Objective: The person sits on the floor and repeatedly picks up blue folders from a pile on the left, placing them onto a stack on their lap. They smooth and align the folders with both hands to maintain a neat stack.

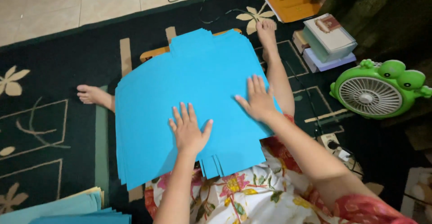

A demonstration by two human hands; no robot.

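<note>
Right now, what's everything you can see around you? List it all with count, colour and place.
Stack of bright blue paper sheets: one stack, blue, spread over the lap.
Second pile of blue sheets: one, bottom left corner.
Green frog-shaped plastic fan: one, right.
Stacked booklets: a few, pale, upper right.
Dark patterned carpet: one, dark green.
White power strip: one, right.
Feet: two, bare.
Left hand, right hand: flat on the sheets.

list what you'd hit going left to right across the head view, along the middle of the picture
Bare foot → blue paper stack → left hand → right hand → white power strip → green frog-shaped fan
</note>
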